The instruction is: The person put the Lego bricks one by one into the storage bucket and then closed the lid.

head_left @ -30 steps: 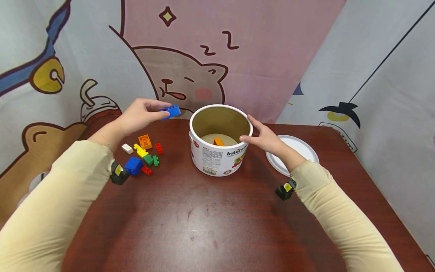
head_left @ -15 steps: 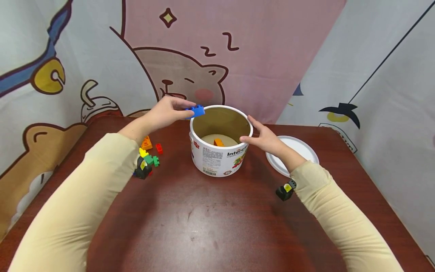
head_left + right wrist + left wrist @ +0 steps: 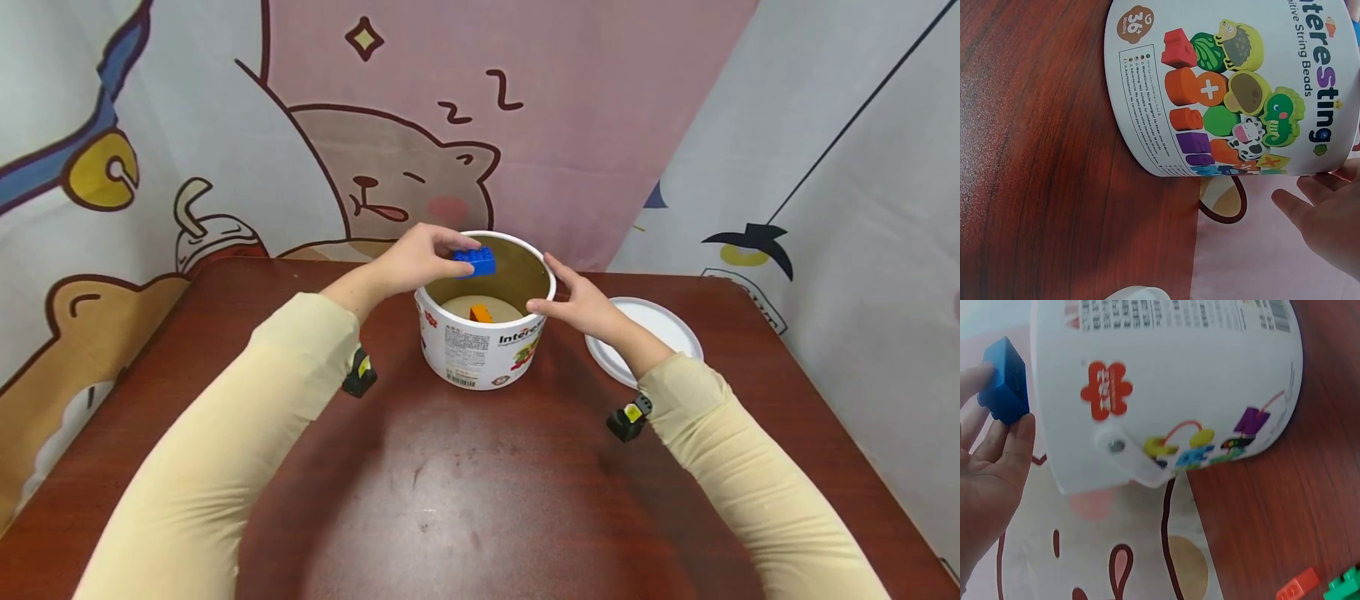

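In the head view my left hand (image 3: 420,260) pinches a blue toy brick (image 3: 478,261) between thumb and fingers, over the mouth of a white bucket (image 3: 468,354). The studs of the brick face up. An orange brick (image 3: 481,313) lies on the bucket's floor. My right hand (image 3: 588,310) touches the bucket's right rim with thumb and fingers spread apart. In the left wrist view the blue brick (image 3: 1007,381) is held beside the bucket's rim. Part of the right hand (image 3: 1329,219) shows at the bucket's edge in the right wrist view.
A white round lid (image 3: 660,329) lies on the brown table (image 3: 480,492), right of the bucket. A red brick (image 3: 1297,584) and a green brick (image 3: 1344,585) lie on the table in the left wrist view. My left arm hides that spot in the head view.
My left hand has carried the blue brick rightward from left of the bucket to over its opening. The left arm now covers the loose bricks. My right hand stays at the rim.
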Tool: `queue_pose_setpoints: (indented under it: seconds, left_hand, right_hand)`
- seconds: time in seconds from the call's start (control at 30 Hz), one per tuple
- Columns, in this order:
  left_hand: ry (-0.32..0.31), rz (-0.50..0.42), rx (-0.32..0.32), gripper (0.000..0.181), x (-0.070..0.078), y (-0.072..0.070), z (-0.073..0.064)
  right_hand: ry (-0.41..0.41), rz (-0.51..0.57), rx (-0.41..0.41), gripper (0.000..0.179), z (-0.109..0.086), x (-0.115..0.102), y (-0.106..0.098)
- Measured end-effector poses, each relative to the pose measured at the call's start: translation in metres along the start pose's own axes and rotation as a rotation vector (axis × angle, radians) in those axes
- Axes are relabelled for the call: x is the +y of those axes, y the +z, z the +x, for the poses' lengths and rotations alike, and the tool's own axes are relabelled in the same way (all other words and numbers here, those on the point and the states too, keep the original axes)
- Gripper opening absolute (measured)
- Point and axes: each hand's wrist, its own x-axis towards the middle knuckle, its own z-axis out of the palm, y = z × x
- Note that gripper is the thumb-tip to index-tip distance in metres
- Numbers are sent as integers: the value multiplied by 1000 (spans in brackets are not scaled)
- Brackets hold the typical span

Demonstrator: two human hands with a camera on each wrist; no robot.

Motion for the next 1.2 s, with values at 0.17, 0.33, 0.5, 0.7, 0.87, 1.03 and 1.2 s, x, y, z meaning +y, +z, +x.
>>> queue_pose_setpoints:
  seconds: [0.17,0.33,0.5,0.7,0.87,1.03,1.2]
  left_hand:
    - [39,18,-24,40,2,12,6]
    - [54,16,-45,40,2,19,9]
    - [53,7,-50,40,1,22,10]
    - [54,-16,-56,40,0,20,8]
    - [58,-25,-14,39,-1,11,2]
    - [41,-49,47,37,-8,-5,-8]
    - [7,-30,126,38,-26,-28,-23]
  right_hand:
    - [-4,18,-4,92,0,-1,0]
    - [-8,19,-9,95,1,-1,0]
    - [-24,-12,9,106,-1,-3,0]
    - [-27,-13,8,104,0,-3,0]
    - [-5,-29,-2,91,2,-1,0]
    - [4,-27,6,88,1,0,0]
    - [4,-20,5,89,1,1,0]
